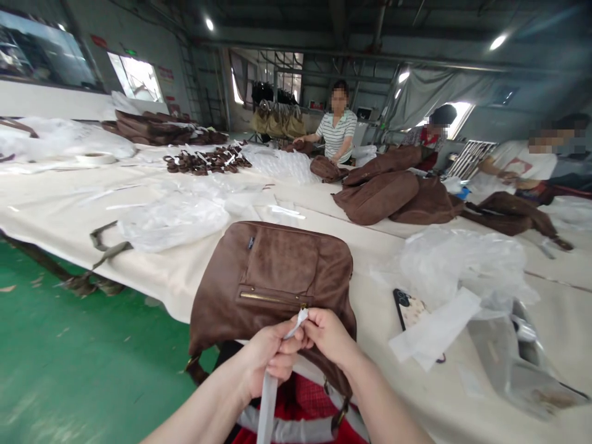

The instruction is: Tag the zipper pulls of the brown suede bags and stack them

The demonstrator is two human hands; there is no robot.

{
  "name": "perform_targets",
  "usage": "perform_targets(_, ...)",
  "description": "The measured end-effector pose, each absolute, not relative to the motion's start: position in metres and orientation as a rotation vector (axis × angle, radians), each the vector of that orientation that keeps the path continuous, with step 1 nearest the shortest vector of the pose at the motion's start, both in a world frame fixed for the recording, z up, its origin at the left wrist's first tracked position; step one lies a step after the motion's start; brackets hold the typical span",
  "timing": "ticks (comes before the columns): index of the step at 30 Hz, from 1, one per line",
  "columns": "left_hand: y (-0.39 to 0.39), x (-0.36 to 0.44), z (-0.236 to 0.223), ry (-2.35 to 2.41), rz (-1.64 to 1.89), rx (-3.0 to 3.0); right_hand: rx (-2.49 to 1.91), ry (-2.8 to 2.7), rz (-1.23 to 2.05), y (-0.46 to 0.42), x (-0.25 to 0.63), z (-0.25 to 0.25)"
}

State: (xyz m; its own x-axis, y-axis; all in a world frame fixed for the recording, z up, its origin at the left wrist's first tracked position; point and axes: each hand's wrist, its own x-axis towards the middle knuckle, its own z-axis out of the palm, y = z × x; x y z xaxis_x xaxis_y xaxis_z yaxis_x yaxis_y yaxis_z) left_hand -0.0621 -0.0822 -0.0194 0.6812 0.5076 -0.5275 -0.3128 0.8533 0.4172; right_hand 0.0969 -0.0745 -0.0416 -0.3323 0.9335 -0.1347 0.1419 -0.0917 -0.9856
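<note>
A brown leather-look bag (282, 265) lies at the table's near edge, its front pocket and brass zipper (266, 298) facing up. Over its lower part, my left hand (268, 357) pinches a white strip (268, 401) whose long end hangs down below the fingers. My right hand (324, 330) is closed on the strip's upper end, close to the zipper pull (303, 306). Both hands meet there, fingertips touching. The bag's strap, partly wrapped in pale material (296, 428), curves below my wrists. Whether the strip is fastened to the pull is hidden by my fingers.
Right of the bag lie a phone (407, 307), white paper sheets (439, 333) and crumpled clear plastic (462, 265). More brown bags (393, 191) are heaped farther back. Plastic bags (180, 216) and a pile of brown straps (208, 159) lie left. Several people (340, 129) work across the table.
</note>
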Motion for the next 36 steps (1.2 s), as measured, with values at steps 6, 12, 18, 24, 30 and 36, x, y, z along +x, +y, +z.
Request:
perform_targets(6, -0.086, -0.051, -0.029, 0.866, 0.607, 0.568, -1.525, -1.457, 1.472, -0.063, 0.087, -0.041)
perform_targets(12, -0.09, -0.058, -0.03, 1.421, 0.867, 1.829, -1.486, -1.394, 1.303, -0.083, 0.093, -0.042)
perform_targets(18, -0.099, -0.064, -0.037, 1.659, 0.289, 2.585, -1.502, -1.268, 1.415, -0.094, 0.09, -0.024)
perform_targets(24, -0.097, -0.063, -0.047, 1.673, 0.217, 2.7, -1.614, -1.506, 1.101, -0.091, 0.086, -0.016)
perform_targets(30, -0.098, -0.061, -0.037, 1.7, 0.457, 2.282, -1.431, -1.241, 1.227, -0.1, 0.075, -0.041)
perform_targets(36, -0.097, -0.055, -0.037, 1.652, 0.596, 1.939, -1.409, -1.191, 1.218, -0.106, 0.065, -0.053)
